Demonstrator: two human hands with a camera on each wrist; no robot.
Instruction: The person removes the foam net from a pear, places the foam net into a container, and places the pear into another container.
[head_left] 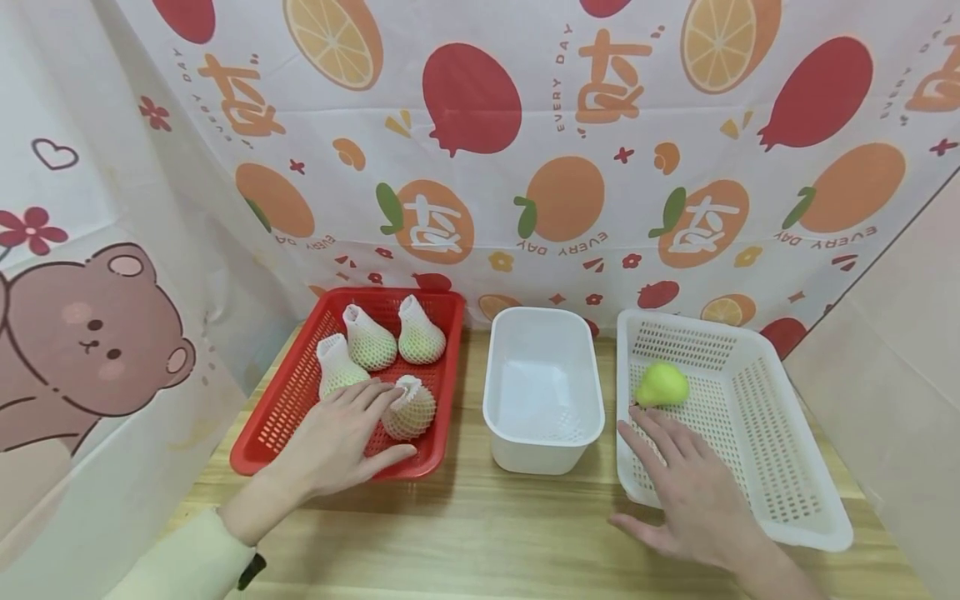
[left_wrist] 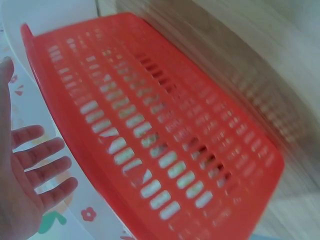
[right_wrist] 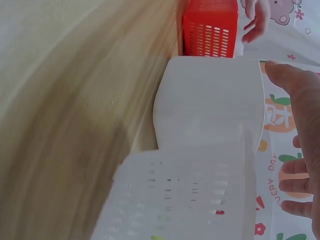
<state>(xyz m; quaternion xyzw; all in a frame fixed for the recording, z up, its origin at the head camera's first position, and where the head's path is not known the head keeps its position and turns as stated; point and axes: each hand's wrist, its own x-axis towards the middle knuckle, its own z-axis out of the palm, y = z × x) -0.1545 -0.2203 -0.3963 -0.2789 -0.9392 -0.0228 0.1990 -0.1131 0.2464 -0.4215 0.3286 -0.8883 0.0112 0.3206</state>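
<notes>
My left hand (head_left: 337,433) hovers over the front of the red basket (head_left: 255,446), fingers spread and holding nothing. Under and beside its fingertips sits a pear in a foam net (head_left: 409,412), browner than the others. Three more netted pears (head_left: 371,340) stand behind it, pale green under white foam. My right hand (head_left: 686,487) is over the near left edge of the white basket (head_left: 813,521), its fingers extended and nothing in them. Just beyond those fingertips lies a bare yellow-green pear (head_left: 663,384). In the left wrist view the hand's fingers (left_wrist: 47,170) are apart, above the basket rim.
A deep white tub (head_left: 543,446) stands between the two baskets on the wooden table (head_left: 465,533). A fruit-print cloth (head_left: 480,208) hangs right behind them. On the left hangs a bear-print curtain (head_left: 93,342), and a pale wall (head_left: 885,417) rises at the right.
</notes>
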